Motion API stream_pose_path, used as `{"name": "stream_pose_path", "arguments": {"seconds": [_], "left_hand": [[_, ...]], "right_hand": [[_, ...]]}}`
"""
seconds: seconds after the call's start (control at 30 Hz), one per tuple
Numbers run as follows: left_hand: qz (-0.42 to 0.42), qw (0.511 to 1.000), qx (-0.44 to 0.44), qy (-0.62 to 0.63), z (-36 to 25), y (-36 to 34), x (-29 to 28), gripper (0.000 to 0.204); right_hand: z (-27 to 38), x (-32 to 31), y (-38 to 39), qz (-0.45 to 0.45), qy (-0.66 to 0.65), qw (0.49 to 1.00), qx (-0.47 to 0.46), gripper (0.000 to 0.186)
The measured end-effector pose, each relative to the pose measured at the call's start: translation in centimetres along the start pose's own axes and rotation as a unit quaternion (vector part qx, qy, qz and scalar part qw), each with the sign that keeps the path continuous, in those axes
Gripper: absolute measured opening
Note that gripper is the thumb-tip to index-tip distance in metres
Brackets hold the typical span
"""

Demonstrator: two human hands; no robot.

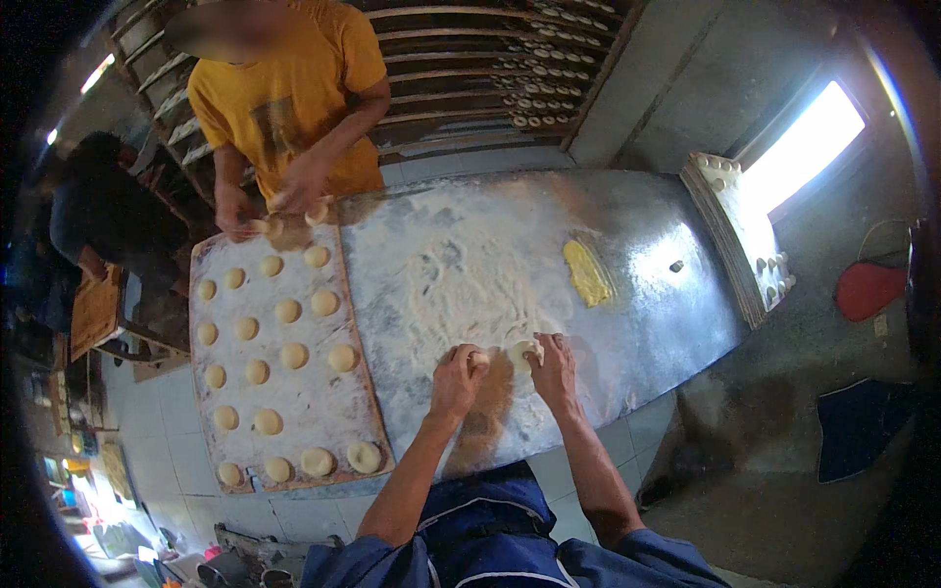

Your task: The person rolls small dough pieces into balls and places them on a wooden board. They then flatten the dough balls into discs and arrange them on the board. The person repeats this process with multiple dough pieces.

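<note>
My left hand [455, 384] is curled round a small dough ball [477, 361] over the near part of the floured metal table [627, 363]. Close beside it, my right hand [555, 376] has its fingers closed on another pale piece of dough [527, 352]. Much of each piece is covered by the fingers. Loose flour [461, 284] lies spread just beyond both hands. A smear of yellow fat-like paste [587, 274] sits farther off to the right.
To the left, a floured board [231, 343] carries rows of round dough pieces [287, 311]. Across from it a person in a yellow shirt [284, 108] handles dough. Boards with dough rings [720, 235] stand at the right end; a rack [461, 73] stands behind.
</note>
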State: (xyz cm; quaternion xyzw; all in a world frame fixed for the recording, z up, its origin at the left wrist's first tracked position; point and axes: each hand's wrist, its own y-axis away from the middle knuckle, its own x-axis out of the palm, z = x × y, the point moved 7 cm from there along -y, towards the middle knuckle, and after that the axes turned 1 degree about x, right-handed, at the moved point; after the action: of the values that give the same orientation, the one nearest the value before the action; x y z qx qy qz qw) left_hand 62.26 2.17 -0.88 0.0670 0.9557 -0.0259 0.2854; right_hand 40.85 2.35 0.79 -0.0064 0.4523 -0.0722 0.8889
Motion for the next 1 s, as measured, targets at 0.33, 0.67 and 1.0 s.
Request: {"name": "stream_pose_path", "arguments": {"seconds": [0.33,0.67,1.0], "left_hand": [[0.047,0.945,0.145,-0.290,-3.7,3.6,1.7,0.061],[0.027,0.968,0.021,-0.248,-1.2,0.1,2.9,0.042],[-0.181,0.979,-0.088,-0.015,4.3,8.9,-11.7,0.040]], "right_hand": [[3.3,1.0,3.5,0.155,0.085,0.960,-0.215,0.081],[-0.7,1.6,-0.2,0.082,0.092,0.990,-0.063,0.058],[13.0,8.5,2.9,0.236,-0.189,0.947,-0.107,0.029]]}}
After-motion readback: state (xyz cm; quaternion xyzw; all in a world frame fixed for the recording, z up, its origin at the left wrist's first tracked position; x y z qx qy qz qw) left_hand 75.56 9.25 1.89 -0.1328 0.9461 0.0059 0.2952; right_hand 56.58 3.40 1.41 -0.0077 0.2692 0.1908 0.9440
